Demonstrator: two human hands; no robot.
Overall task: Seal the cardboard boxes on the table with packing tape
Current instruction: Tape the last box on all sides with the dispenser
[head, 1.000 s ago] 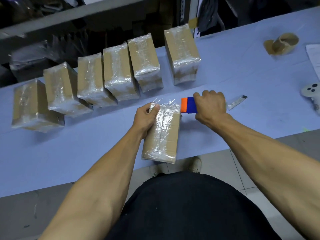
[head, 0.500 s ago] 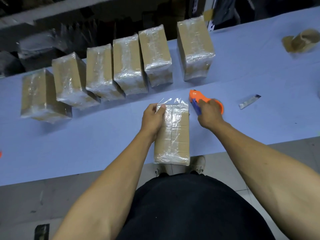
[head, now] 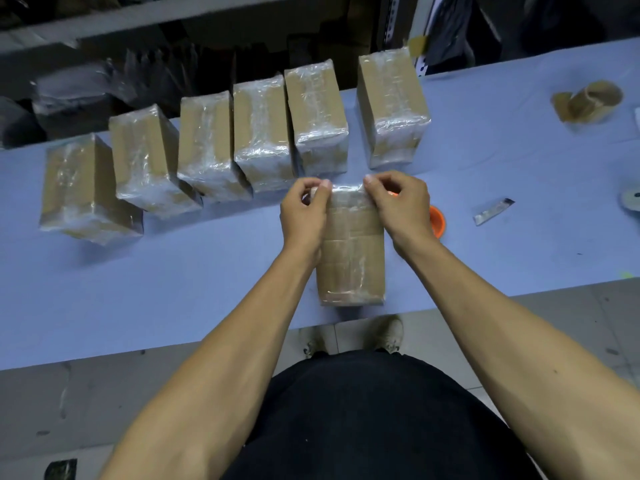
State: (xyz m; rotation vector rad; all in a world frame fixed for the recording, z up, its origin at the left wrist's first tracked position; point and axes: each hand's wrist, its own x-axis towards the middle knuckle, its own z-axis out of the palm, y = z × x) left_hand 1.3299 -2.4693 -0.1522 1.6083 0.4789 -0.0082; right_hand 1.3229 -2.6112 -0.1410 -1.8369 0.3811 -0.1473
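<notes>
A cardboard box (head: 351, 258) wrapped in clear tape lies lengthwise near the front edge of the blue table (head: 173, 271). My left hand (head: 304, 213) grips its far left corner, thumb and fingers curled round the taped end. My right hand (head: 398, 206) grips the far right corner the same way. The orange tape dispenser (head: 437, 221) lies on the table just right of my right hand, mostly hidden behind it.
Several taped boxes (head: 259, 136) stand in a row along the back of the table. A brown tape roll (head: 588, 100) sits far right. A small metal blade (head: 493, 211) lies right of the dispenser. Dark shelving runs behind the table.
My right hand has put the orange dispenser down on the table and moved left onto the box's far right corner. My left hand stays on the far left corner.
</notes>
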